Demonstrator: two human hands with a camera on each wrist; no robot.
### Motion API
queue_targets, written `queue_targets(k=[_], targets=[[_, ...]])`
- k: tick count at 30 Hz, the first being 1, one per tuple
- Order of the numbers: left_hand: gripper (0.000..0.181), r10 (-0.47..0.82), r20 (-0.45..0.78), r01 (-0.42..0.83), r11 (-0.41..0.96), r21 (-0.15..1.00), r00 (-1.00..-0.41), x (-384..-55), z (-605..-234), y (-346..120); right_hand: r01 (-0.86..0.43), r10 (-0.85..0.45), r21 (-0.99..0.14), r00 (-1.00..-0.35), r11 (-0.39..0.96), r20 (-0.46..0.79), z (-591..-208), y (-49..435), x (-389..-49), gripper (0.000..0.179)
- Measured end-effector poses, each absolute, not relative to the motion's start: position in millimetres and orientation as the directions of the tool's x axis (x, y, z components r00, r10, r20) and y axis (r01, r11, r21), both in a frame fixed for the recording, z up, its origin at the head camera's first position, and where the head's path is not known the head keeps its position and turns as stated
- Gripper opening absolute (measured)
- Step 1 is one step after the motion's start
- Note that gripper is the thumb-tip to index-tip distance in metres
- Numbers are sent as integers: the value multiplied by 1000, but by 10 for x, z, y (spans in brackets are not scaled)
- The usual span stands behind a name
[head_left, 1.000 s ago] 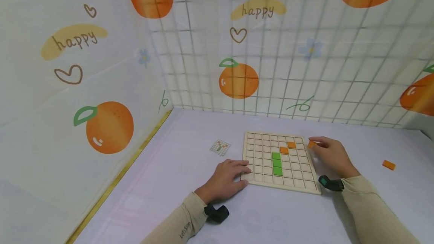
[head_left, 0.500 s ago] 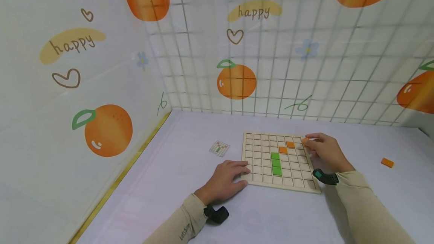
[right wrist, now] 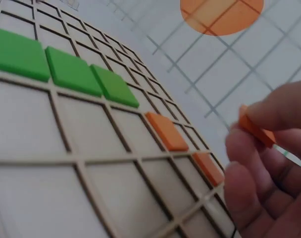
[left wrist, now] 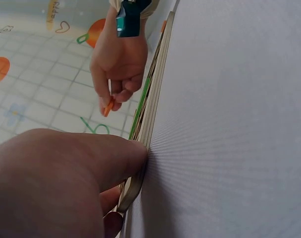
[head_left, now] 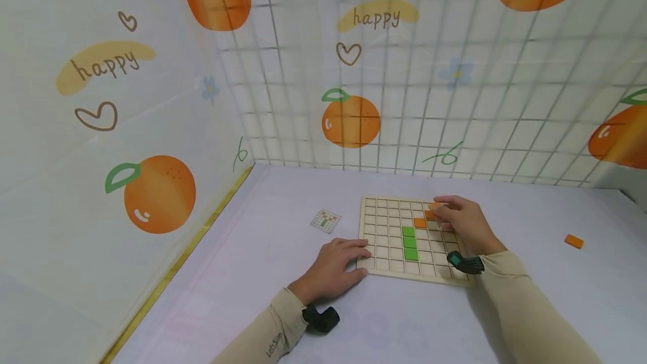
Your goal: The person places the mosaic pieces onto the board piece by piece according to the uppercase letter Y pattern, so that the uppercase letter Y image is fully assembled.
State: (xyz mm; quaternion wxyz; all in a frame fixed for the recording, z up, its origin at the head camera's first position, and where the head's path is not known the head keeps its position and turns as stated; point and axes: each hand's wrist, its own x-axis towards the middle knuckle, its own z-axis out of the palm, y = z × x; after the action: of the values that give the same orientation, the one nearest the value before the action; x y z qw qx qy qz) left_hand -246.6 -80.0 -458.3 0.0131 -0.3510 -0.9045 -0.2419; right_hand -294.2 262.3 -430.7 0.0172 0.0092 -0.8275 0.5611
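My right hand [head_left: 467, 223] pinches an orange tile [head_left: 433, 205] between thumb and fingertips, above the far right part of the wooden grid board [head_left: 384, 265]. In the right wrist view, the pinched tile [right wrist: 257, 130] is tilted and held over the board's surface. A column of green tiles [head_left: 410, 243] sits in the grid's cells. Two orange tiles [head_left: 420, 223] lie diagonally up and right of it, the farther one partly hidden by my right fingers. My left hand [head_left: 331, 268] rests at the board's left edge, its thumb near the front left corner [left wrist: 133, 191].
A small pattern card [head_left: 326, 221] lies on the table left of the board. One loose orange tile [head_left: 574, 241] is far to the right. Behind the table stands a wire grid wall [head_left: 394, 145] covered by printed sheeting.
My right hand has moved left with the orange tile, from beside the board's right edge to over its far right cells. My left hand has stayed at the board's edge.
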Motion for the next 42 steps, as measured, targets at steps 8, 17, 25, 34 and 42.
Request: queue_targets(k=[8,17,25,34,42], targets=[[34,631,208,650,630,424,-747,-2468,-4584,-810,-49,-1,-938,-999,343,51,-4267,2437,-2980,54],[34,624,196,637,633,440,-756,-2460,-4567,-800,-91,-6,-942,-996,323,94,-4258,2308,-3047,50],[34,630,207,648,629,431,-749,-2460,-4566,-798,-78,-4,-929,-997,361,83,-4288,2185,-3077,46],[35,630,201,646,633,427,-750,-2455,-4574,-798,-119,-23,-916,-993,382,119,-4378,2123,-3145,42],[35,633,202,649,631,425,-748,-2467,-4569,-806,-125,-40,-877,-992,465,120,-4399,2068,-3165,42]])
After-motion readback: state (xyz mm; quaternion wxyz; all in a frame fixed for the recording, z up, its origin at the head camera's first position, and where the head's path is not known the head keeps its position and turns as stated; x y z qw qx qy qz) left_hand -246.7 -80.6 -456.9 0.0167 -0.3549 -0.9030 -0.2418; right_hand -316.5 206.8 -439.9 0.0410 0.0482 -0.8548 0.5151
